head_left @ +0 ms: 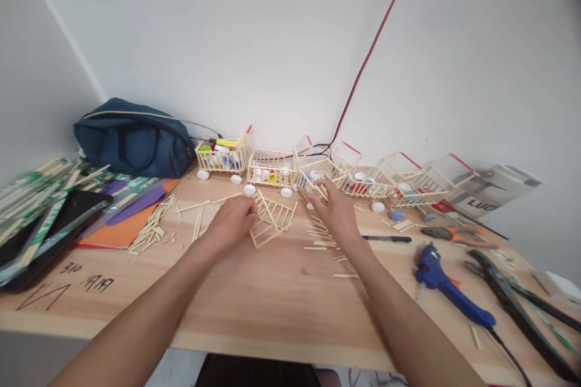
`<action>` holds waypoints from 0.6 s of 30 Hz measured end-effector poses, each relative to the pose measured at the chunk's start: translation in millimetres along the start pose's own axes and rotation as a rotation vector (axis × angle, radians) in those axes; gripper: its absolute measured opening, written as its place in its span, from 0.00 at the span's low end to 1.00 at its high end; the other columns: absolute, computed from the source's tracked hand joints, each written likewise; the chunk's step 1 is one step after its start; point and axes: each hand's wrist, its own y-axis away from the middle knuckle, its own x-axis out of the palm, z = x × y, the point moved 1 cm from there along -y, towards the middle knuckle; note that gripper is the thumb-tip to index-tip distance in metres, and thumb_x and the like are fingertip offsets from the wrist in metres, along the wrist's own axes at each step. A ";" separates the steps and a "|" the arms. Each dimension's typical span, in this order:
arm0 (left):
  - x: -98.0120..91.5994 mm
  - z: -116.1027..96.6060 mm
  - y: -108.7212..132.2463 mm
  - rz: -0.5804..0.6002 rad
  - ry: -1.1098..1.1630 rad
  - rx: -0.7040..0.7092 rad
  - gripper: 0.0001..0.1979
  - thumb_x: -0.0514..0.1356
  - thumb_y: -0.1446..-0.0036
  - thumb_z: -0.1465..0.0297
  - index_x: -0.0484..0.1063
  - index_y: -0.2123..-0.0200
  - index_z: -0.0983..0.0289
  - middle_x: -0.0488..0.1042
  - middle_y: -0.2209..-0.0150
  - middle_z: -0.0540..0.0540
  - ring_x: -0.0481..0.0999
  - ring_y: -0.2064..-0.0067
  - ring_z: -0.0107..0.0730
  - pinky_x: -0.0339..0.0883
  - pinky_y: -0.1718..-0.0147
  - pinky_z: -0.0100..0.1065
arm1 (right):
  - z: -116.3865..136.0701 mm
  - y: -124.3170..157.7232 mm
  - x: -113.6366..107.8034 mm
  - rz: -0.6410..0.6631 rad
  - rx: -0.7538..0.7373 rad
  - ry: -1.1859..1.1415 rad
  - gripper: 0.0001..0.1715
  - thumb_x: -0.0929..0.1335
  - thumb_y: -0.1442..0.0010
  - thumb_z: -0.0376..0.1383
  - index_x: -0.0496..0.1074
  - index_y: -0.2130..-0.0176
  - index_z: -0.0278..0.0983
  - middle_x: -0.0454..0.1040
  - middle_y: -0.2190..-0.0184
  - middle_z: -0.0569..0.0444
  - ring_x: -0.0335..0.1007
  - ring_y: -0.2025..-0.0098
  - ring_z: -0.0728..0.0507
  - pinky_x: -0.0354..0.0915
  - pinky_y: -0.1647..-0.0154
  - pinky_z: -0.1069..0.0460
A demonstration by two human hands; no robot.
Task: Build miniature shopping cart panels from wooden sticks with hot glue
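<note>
While the left hand [231, 217] pinches the left edge of a small lattice frame of sticks [275, 221], which sits near the middle of the wooden table [272, 308], the right hand [336, 211] reaches forward with its fingers bent. Whether those fingers grip a stick, I cannot tell (the miniature carts [272, 176] just behind confuse the view). Loose sticks [316, 248] lie between frame and right forearm; a blue glue gun [447, 290] rests farther right, near dark-handled pliers [508, 296].
</note>
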 end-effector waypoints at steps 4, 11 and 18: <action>-0.7 0.4 -0.2 0.017 -0.025 0.015 0.08 0.53 0.50 0.79 0.69 0.75 0.64 0.73 0.73 0.54 0.71 0.67 0.34 0.57 0.66 0.31 | -6.5 0.1 -2.7 -0.031 -0.045 0.126 0.12 0.63 0.39 0.43 0.70 0.63 0.39 0.73 0.74 0.53 0.70 0.71 0.42 0.56 0.70 0.52; 0.5 4.2 1.0 0.021 -0.056 0.030 0.07 0.53 0.51 0.78 0.68 0.76 0.63 0.73 0.72 0.55 0.70 0.66 0.36 0.56 0.67 0.33 | -18.5 7.7 -38.7 -0.050 -0.195 0.103 0.11 0.63 0.38 0.42 0.71 0.62 0.39 0.74 0.74 0.55 0.70 0.74 0.45 0.60 0.70 0.53; 2.6 8.2 -0.8 0.028 -0.045 0.055 0.07 0.53 0.51 0.78 0.67 0.76 0.63 0.73 0.72 0.54 0.69 0.67 0.35 0.55 0.67 0.33 | -35.8 27.9 -51.7 -0.044 -0.366 0.217 0.12 0.63 0.36 0.41 0.71 0.57 0.39 0.79 0.62 0.49 0.76 0.61 0.41 0.66 0.65 0.51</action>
